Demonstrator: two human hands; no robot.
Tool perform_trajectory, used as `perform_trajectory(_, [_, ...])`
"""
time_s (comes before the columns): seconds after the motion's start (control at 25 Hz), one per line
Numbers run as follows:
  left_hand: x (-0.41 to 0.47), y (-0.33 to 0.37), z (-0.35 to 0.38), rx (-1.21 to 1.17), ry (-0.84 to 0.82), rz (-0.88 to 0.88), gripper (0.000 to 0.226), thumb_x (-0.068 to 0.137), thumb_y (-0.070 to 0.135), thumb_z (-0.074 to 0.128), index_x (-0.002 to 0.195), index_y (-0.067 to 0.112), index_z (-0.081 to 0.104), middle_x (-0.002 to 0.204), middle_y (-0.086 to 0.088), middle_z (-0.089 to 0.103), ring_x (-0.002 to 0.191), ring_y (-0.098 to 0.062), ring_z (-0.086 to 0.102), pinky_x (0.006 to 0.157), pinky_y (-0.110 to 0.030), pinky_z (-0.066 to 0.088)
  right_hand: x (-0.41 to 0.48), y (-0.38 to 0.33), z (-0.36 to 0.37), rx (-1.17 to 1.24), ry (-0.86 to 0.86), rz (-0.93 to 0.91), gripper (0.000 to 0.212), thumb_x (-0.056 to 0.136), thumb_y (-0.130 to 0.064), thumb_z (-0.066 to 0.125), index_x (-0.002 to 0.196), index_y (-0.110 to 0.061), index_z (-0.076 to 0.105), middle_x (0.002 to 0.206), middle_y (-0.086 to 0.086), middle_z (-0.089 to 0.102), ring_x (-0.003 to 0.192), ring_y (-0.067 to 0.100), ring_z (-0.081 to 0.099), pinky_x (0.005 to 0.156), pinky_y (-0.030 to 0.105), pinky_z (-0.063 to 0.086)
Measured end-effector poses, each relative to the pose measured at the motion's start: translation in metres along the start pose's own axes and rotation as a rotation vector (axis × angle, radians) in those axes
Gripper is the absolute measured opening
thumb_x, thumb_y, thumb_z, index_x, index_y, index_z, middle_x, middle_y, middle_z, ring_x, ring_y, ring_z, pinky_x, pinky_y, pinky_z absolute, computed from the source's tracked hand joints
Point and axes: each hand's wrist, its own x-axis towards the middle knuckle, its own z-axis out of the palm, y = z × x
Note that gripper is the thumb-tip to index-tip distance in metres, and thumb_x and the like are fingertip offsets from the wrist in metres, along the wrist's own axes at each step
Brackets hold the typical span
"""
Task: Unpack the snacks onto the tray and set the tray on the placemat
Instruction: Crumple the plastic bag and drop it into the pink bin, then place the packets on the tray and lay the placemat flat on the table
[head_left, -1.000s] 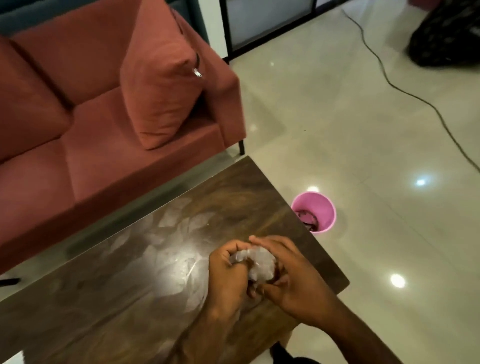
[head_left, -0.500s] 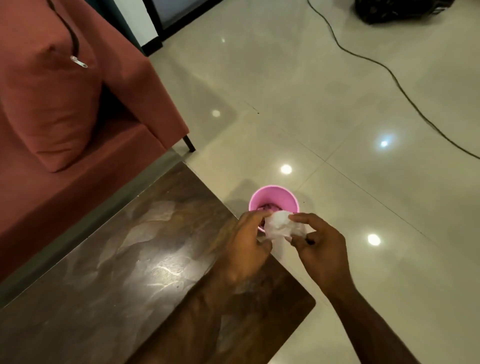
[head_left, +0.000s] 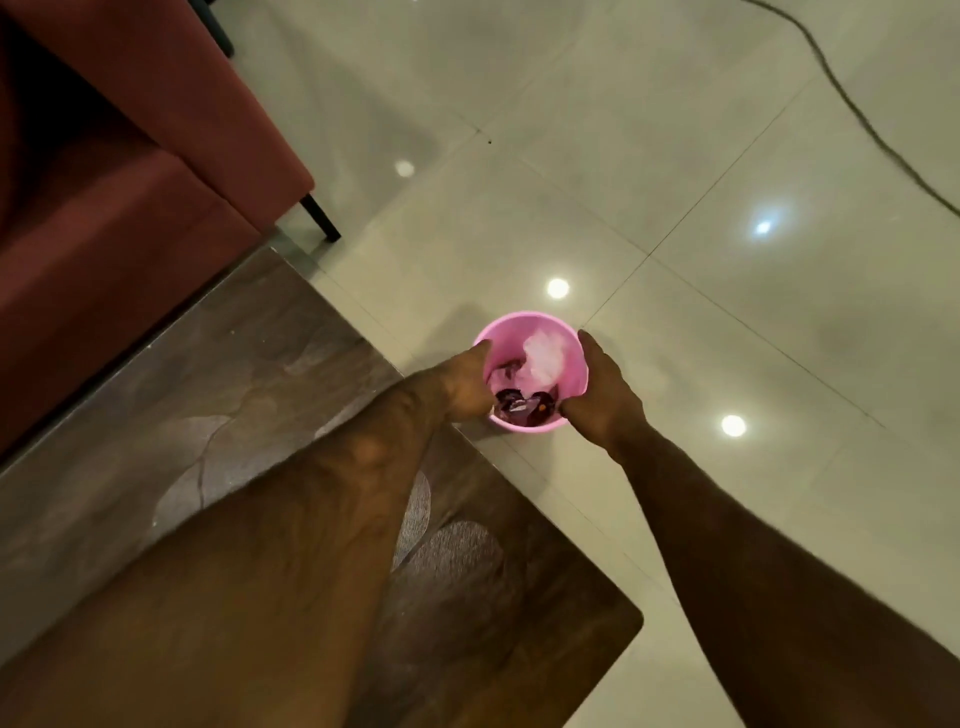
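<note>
A red sofa (head_left: 119, 208) fills the upper left, its dark leg (head_left: 321, 218) on the pale tiled floor (head_left: 675, 130). Below it a dark wooden table (head_left: 234, 374) runs to a corner at lower right. Past the table's edge, a pink bin (head_left: 571, 392) stands on the floor between two bare hands. The left hand (head_left: 465, 387) hangs at the bin's left rim, fingers curled loosely and holding nothing visible. Inside the bin, a crumpled white wrapper (head_left: 545, 356) lies free of both hands, above dark purple wrappers (head_left: 519, 408). The right hand (head_left: 597, 392) is against the bin's right wall; whether its fingers grip it cannot be told. A black cable (head_left: 852, 104) crosses the floor at upper right.
</note>
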Motion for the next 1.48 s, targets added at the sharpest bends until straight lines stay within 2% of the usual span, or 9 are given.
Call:
perform_trajectory(0.08, [-0.012,-0.001,-0.003,-0.024,0.021,0.009,0.084,0.088,-0.006,0.06,0.158,0.018,0.021,0.15,-0.02,0.043,0.125,-0.036,0.054,0.101,-0.048,0.051,-0.022,0.0,0.004,0.057,0.003,0.045,0.092,0.078,-0.002,0.074,0.157,-0.024,0.032,0.151,0.003,0.046,0.132,0.022,0.053,0.102,0.043,0.053])
perform_trajectory(0.2, [-0.05,0.004,-0.007,-0.156,0.054,0.058,0.083,0.085,-0.007,0.062,0.157,0.017,0.027,0.152,-0.017,0.043,0.128,-0.035,0.052,0.102,-0.048,0.051,-0.066,-0.019,0.005,0.161,0.047,-0.032,0.078,0.078,0.003,0.075,0.129,-0.049,0.049,0.118,-0.038,0.057,0.104,-0.022,0.056,0.074,-0.001,0.046])
perform_trajectory(0.32, [-0.094,0.007,-0.013,-0.245,0.103,0.12,0.082,0.084,-0.001,0.067,0.154,0.022,0.033,0.15,-0.013,0.047,0.13,-0.032,0.051,0.105,-0.043,0.05,-0.103,-0.047,-0.002,0.179,0.045,-0.024,0.072,0.083,0.0,0.075,0.115,-0.057,0.044,0.104,-0.055,0.047,0.099,-0.013,0.058,0.072,0.0,0.043])
perform_trajectory(0.44, [-0.148,0.006,-0.019,-0.371,0.14,0.173,0.075,0.084,-0.007,0.066,0.15,0.016,0.04,0.136,-0.005,0.054,0.119,-0.018,0.057,0.087,-0.014,0.051,-0.132,-0.077,-0.003,0.151,0.03,-0.069,0.075,0.086,-0.003,0.075,0.123,-0.061,0.045,0.116,-0.042,0.049,0.113,0.007,0.057,0.088,0.017,0.05])
perform_trajectory(0.56, [-0.206,-0.008,-0.027,-0.46,0.18,0.174,0.07,0.087,-0.01,0.063,0.15,0.01,0.039,0.134,-0.004,0.054,0.109,-0.008,0.054,0.07,0.002,0.044,-0.165,-0.113,0.006,0.122,-0.016,-0.098,0.069,0.087,-0.009,0.076,0.143,-0.037,0.048,0.137,-0.012,0.051,0.126,0.021,0.057,0.095,0.033,0.055])
perform_trajectory(0.72, [-0.27,-0.056,-0.034,-0.486,0.258,0.13,0.068,0.092,-0.002,0.062,0.153,0.014,0.035,0.15,-0.012,0.045,0.136,-0.019,0.044,0.088,-0.009,0.039,-0.199,-0.156,0.042,0.045,-0.1,-0.215,0.062,0.089,-0.01,0.073,0.143,-0.027,0.05,0.142,-0.004,0.055,0.123,0.016,0.053,0.096,0.027,0.043])
perform_trajectory(0.88, [-0.342,-0.134,-0.036,-0.524,0.406,0.043,0.063,0.094,0.007,0.064,0.151,0.019,0.039,0.15,-0.008,0.046,0.13,-0.013,0.047,0.076,0.004,0.038,-0.234,-0.205,0.104,-0.078,-0.275,-0.315,0.065,0.088,-0.014,0.072,0.146,-0.03,0.047,0.141,0.0,0.057,0.12,0.016,0.06,0.095,0.024,0.044])
perform_trajectory(1.16, [-0.468,-0.286,0.009,-0.674,0.619,-0.179,0.057,0.091,0.014,0.067,0.143,0.023,0.046,0.144,-0.003,0.051,0.123,-0.016,0.053,0.09,-0.02,0.044,-0.327,-0.275,0.25,-0.265,-0.555,-0.474,0.061,0.089,-0.019,0.071,0.145,-0.033,0.049,0.149,-0.005,0.049,0.125,0.016,0.059,0.104,0.039,0.052])
perform_trajectory(1.48, [-0.605,-0.457,0.087,-0.874,0.736,-0.334,0.052,0.09,0.015,0.069,0.138,0.017,0.05,0.14,-0.01,0.052,0.12,-0.028,0.057,0.092,-0.03,0.048,-0.467,-0.316,0.422,-0.445,-0.747,-0.536,0.053,0.09,-0.006,0.072,0.14,-0.018,0.057,0.143,0.008,0.054,0.116,0.025,0.06,0.087,0.028,0.048])
